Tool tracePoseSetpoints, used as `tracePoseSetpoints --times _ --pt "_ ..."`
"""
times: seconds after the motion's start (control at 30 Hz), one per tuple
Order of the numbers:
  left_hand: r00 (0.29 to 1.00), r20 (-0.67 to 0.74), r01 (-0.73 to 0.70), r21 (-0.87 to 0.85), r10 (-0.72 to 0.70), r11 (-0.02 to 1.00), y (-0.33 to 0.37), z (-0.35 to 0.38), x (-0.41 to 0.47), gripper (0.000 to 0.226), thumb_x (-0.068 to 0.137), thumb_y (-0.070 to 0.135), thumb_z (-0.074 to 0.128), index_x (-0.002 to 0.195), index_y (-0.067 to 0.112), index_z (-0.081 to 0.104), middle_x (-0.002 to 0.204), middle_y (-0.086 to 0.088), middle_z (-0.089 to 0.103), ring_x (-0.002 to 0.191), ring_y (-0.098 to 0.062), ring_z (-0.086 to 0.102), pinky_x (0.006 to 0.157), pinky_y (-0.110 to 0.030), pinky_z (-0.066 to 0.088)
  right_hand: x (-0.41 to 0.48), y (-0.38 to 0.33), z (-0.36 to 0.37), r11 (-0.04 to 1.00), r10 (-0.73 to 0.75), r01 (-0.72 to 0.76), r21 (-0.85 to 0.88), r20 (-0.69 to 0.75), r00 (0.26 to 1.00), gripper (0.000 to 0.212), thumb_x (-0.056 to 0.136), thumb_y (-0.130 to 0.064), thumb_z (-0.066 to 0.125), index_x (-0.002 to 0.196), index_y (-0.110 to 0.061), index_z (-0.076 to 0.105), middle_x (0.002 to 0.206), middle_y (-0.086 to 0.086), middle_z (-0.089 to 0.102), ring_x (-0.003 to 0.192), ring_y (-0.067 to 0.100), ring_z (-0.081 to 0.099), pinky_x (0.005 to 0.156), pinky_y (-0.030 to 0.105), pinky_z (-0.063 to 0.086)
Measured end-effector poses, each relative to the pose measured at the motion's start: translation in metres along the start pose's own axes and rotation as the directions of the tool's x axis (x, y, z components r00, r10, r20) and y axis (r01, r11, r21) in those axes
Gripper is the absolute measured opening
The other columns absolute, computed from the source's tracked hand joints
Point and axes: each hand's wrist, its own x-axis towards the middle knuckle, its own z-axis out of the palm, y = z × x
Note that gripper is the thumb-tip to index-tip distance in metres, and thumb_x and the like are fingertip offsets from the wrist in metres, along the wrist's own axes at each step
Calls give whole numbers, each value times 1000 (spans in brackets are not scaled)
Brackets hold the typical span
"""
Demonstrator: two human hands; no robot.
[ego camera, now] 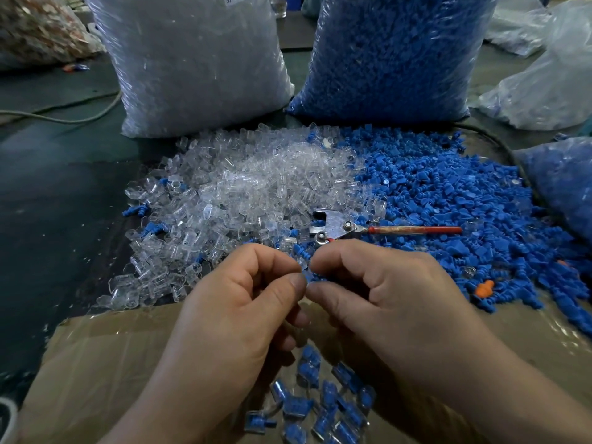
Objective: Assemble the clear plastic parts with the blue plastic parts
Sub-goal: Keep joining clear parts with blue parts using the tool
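Assembled pieces [320,408] are lying nearest, in the cardboard box [112,347]; both hands are meeting just short of the red-handled tool [384,230].
Left hand [243,302] is pinching, thumb and forefinger curled, one end of a small blue-and-clear piece [307,276]; right hand [381,293] is pinching the other end likewise; its long axis seems to be running hand to hand, so the push would be going inward; clear parts [243,187] are lying heaped left of the tool, blue parts [448,193] right.

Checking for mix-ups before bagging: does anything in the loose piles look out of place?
Yes. One orange part lies at the near right edge of the blue pile, its colour matching neither kind. A few stray blue parts sit along the left fringe of the clear pile.
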Motion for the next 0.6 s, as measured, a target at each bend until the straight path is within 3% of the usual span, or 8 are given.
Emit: tracePoseSetpoints --times 0.1,0.33,0.47,0.6 --pt "1000 -4 -17 -2 17 1000 0 1 0 25 59 46 66 79 33 71 65 -6 70 53 -13 67 48 -19 51 1 -3 -1 994 -46 52 -94 67 997 14 91 -43 53 105 -41 54 93 -24 60 87 -4 55 69 16 45" --pt "997 -41 -57 35 58 998 -1 0 1 28 58 51 65 81 36 70 64 -7 70 51 -17 67 47 -18 49 0 -5 -1 986 -57 64 -152 51 997 29 88 -57 34 101 -38 52 78 -16 61 76 3 56 61 24 45" --pt "999 -19 -50 61 51 997 -1 0 1 33 57 54 64 84 37 70 63 -7 71 48 -15 65 46 -17 48 1 -6 0 983 -90 103 -150 92 992 27 95 -47 37 103 -33 58 89 -16 62 86 7 58 71 32 50" --pt "999 -18 -48 79 50 996 -3 -2 1 30 59 53 64 84 38 70 63 -6 71 49 -15 65 47 -17 48 -1 -9 -1 981 -105 121 -150 109 988 30 93 -43 29 117 -39 47 98 -17 60 91 7 58 71 35 54"
